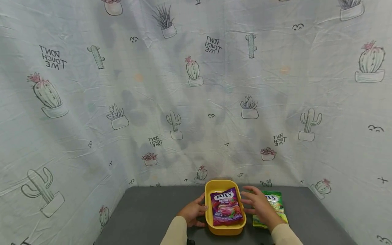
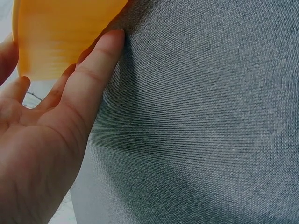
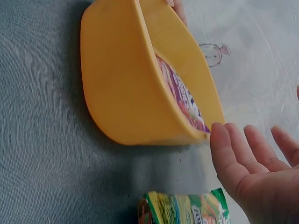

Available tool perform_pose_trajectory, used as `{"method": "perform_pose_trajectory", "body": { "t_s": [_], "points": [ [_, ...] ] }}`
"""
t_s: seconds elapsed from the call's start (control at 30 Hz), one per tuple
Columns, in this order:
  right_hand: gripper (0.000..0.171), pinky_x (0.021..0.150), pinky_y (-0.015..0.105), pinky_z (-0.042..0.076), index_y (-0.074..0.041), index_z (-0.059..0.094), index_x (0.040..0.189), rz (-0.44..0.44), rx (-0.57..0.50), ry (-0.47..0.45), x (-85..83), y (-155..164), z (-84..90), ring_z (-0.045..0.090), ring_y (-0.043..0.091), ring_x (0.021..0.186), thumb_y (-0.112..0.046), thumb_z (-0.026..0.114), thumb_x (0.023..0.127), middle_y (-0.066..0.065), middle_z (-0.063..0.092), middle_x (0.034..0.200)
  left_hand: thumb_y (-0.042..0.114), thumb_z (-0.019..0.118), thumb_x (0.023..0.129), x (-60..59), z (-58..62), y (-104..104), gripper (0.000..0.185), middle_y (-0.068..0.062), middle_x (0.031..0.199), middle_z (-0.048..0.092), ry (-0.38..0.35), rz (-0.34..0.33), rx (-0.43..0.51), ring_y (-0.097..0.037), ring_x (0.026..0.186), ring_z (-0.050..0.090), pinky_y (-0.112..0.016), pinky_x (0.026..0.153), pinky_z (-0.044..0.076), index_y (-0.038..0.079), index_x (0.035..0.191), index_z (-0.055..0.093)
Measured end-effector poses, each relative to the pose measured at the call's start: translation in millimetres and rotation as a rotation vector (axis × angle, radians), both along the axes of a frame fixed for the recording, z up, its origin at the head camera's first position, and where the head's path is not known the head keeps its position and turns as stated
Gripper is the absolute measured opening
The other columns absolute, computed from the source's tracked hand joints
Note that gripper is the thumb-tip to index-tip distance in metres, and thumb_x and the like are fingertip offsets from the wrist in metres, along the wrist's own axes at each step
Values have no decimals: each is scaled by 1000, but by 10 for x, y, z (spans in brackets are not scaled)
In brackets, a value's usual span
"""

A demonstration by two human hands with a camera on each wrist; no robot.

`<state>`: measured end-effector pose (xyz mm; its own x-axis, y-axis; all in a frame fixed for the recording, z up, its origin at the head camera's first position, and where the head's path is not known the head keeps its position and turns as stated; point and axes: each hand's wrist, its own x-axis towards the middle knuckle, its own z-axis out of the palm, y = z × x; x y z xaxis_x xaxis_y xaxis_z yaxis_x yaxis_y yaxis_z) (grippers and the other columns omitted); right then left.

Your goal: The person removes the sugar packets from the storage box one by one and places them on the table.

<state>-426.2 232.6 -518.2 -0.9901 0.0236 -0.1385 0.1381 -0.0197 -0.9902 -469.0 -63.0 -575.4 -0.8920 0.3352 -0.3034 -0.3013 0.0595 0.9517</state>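
A yellow plastic tub stands on the grey table, with a purple Fox's Berries candy bag lying in it. At the tub's left side, my left hand holds its wall, with a fingertip at the rim; in the left wrist view the lower finger lies along the tub's outside. My right hand is to the right of the tub, its fingers spread and holding nothing. In the right wrist view, its fingertips are near the tub's rim. Partly hidden behind that hand lies a green Fox's candy bag.
The grey tabletop extends to both sides of the tub. A pale curtain printed with cacti hangs behind the table and along both sides. A small black object shows near the left sleeve at the bottom edge.
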Motion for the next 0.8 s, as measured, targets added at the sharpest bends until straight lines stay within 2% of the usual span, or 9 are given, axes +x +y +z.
{"method": "perform_pose_trajectory", "body": {
  "t_s": [0.27,0.47,0.67,0.8],
  "points": [
    [67,93,64,58,5,43,157,9,5,1,-43,-138,4,57,55,132,-33,69,108,35,48,149,9,61,111,-19,24,-3,73,-24,142,62,-3,-14,12,-42,125,63,-77,87,54,14,175,24],
    [67,94,63,58,4,43,157,10,11,-4,-76,-232,-16,50,60,137,-32,70,108,35,46,150,10,61,111,-49,23,-6,73,-23,140,62,-7,-10,3,-41,124,64,-76,86,55,14,175,25],
    [67,95,67,56,3,45,156,5,79,-7,-107,-351,-8,46,63,138,-35,71,107,34,46,150,10,61,112,-90,14,-21,73,-25,142,61,-5,-21,9,-43,126,63,-77,87,54,15,175,24],
    [68,96,71,54,3,45,155,3,124,-9,-98,-428,30,51,58,135,-36,72,106,34,47,150,10,61,112,-122,2,-26,74,-26,144,60,-5,-29,11,-45,129,61,-78,89,53,15,175,22]
  ]
}}
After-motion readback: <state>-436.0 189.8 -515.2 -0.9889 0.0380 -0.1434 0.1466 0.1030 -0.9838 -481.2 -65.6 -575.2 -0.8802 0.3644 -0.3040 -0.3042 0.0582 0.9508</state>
